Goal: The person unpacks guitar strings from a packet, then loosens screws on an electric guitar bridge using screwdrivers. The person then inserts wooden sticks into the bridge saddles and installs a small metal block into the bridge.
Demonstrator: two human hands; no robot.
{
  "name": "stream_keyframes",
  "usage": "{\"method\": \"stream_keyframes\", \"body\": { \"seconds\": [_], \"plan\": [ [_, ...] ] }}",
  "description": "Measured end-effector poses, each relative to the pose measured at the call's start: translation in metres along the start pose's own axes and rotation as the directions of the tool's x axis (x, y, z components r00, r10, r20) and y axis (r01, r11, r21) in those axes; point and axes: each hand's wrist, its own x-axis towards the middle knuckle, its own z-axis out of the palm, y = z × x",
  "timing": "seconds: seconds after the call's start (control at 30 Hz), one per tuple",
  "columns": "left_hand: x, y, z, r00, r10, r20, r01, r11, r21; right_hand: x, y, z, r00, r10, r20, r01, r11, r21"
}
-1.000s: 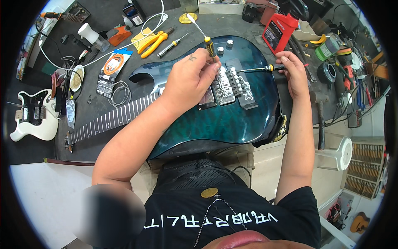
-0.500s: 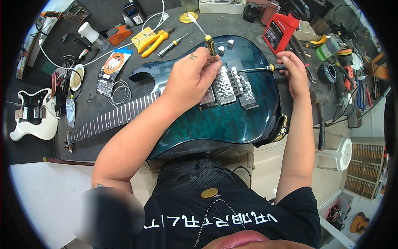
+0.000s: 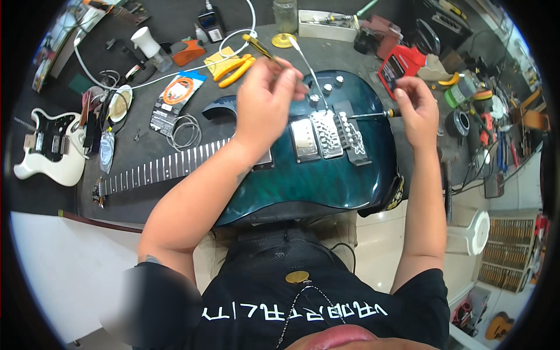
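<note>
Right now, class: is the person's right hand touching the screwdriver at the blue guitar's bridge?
Touching. The head view shows the right hand pinching the screwdriver handle between its fingertips, the shaft running left to the bridge of the blue electric guitar.

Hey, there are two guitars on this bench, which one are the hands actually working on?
The blue-green guitar lying across the middle, under both hands. The white guitar lies apart at the far left edge, untouched.

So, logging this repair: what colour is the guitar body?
Mottled blue-teal guitar body, darker edges; head view.
</note>
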Motion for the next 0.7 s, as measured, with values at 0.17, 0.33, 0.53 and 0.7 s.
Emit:
{"method": "stream_keyframes", "body": {
  "seconds": [0.17,0.33,0.53,0.7],
  "plan": [
    [0.035,0.064,-0.066,0.937,0.196,-0.289,-0.235,0.966,-0.107,0.056,-0.135,0.087,0.759,-0.523,0.388,0.651,0.625,-0.431],
    [0.018,0.090,-0.093,0.930,0.193,-0.312,-0.244,0.960,-0.134,0.095,-0.114,0.227,0.514,-0.090,0.853,0.772,0.482,-0.415],
    [-0.031,0.086,-0.122,0.961,0.047,-0.272,-0.068,0.996,-0.065,0.101,-0.098,0.274,0.451,0.013,0.893,0.837,0.342,-0.427],
    [-0.036,0.069,-0.124,0.976,-0.048,-0.212,0.031,0.996,-0.082,0.113,-0.120,0.219,0.624,-0.555,0.550,0.769,0.563,-0.304]
  ]
}}
